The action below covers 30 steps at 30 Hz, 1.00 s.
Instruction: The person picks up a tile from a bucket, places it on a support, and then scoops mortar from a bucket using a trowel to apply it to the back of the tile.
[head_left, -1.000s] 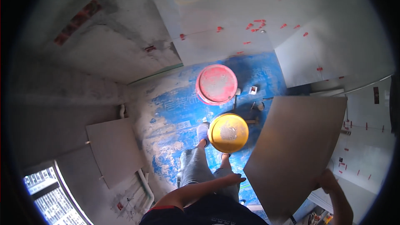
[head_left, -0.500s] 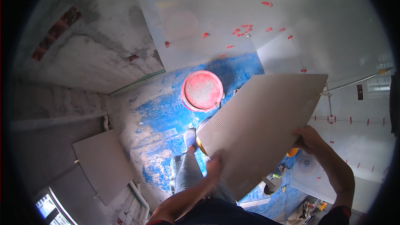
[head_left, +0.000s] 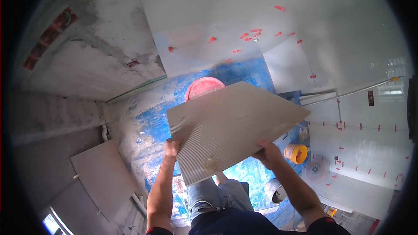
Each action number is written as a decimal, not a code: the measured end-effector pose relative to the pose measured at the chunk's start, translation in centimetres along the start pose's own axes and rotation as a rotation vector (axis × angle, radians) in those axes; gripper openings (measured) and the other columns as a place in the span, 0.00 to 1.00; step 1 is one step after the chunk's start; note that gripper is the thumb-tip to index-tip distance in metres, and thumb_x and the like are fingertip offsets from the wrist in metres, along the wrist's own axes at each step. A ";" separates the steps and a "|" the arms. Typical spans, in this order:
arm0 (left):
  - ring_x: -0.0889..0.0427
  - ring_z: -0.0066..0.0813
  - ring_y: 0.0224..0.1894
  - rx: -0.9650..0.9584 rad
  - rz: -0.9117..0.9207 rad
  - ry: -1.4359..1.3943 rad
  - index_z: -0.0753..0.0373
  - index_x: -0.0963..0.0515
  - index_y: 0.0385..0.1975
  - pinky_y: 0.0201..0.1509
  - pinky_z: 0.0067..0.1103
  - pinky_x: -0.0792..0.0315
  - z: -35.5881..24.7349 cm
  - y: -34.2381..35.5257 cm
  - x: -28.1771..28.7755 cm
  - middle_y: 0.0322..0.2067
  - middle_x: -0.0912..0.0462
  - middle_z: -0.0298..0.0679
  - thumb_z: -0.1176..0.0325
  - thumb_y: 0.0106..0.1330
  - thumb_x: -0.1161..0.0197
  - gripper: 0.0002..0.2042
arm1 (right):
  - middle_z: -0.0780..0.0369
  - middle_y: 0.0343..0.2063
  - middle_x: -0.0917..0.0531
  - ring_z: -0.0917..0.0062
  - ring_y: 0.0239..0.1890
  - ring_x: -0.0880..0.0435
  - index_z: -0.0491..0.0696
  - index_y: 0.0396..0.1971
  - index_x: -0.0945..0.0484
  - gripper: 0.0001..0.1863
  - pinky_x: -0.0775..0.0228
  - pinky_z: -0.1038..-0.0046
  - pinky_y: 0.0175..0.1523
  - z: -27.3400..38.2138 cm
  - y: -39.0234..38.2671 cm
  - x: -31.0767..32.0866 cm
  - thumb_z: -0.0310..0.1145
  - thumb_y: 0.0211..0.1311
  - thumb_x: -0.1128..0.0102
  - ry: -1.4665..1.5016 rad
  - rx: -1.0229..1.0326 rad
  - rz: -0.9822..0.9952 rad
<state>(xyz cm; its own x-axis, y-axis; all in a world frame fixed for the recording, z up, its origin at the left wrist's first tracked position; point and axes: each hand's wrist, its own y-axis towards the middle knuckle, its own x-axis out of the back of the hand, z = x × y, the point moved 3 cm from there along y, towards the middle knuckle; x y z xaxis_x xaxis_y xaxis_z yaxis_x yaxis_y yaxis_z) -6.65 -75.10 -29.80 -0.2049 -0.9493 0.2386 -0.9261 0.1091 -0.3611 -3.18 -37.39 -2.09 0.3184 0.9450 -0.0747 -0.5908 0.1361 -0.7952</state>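
Note:
A large grey tile, its upward face coated with combed adhesive, is held out in front of my body. My left hand grips its left edge, fingers curled round it. On the near right edge, my right hand is closed on the same tile. Ridges show clearly on the left part, with a thicker lump of adhesive near the closest corner. Behind the far edge a red round bucket is partly hidden by the tile.
Blue protective sheeting covers the floor. To the right stand a yellow bucket, a white bucket and a round fan. Tiled walls with red levelling clips rise ahead and right. Grey tiles cover part of the left wall.
The tile has swung left and turned flatter, now covering much of the red bucket. Both hands moved with it, still gripping its edges. The yellow bucket has come into fuller view.

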 end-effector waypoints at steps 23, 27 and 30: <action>0.21 0.41 0.46 1.026 -0.305 0.238 0.75 0.30 0.57 0.44 0.31 0.26 15.8 -22.2 -9.7 0.52 0.22 0.50 0.21 0.57 0.65 0.53 | 0.63 0.46 0.20 0.70 0.47 0.21 0.53 0.52 0.31 0.18 0.30 0.65 0.55 -37.4 7.2 9.2 0.38 0.65 0.41 0.629 -0.623 -0.144; 0.28 0.45 0.58 1.078 -0.282 0.104 0.78 0.36 0.61 0.61 0.31 0.34 19.1 -20.2 -13.9 0.60 0.29 0.52 0.24 0.61 0.66 0.53 | 0.63 0.40 0.21 0.74 0.40 0.19 0.53 0.50 0.31 0.16 0.28 0.74 0.40 -41.7 9.7 12.8 0.34 0.65 0.41 0.571 -0.537 -0.080; 0.28 0.45 0.59 1.075 -0.343 0.000 0.78 0.35 0.60 0.62 0.31 0.35 23.8 -20.7 -14.6 0.60 0.29 0.53 0.25 0.61 0.65 0.52 | 0.66 0.27 0.24 0.84 0.30 0.20 0.53 0.58 0.37 0.23 0.38 0.84 0.24 -41.9 7.5 14.4 0.31 0.66 0.43 0.409 -0.405 0.028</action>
<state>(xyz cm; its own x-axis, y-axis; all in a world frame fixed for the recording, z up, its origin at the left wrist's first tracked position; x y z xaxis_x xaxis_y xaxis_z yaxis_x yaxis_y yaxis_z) 23.05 -70.51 -47.23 0.0081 -0.8804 0.4741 -0.1804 -0.4676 -0.8653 28.01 -35.19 -34.33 0.6154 0.7436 -0.2613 -0.2975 -0.0879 -0.9507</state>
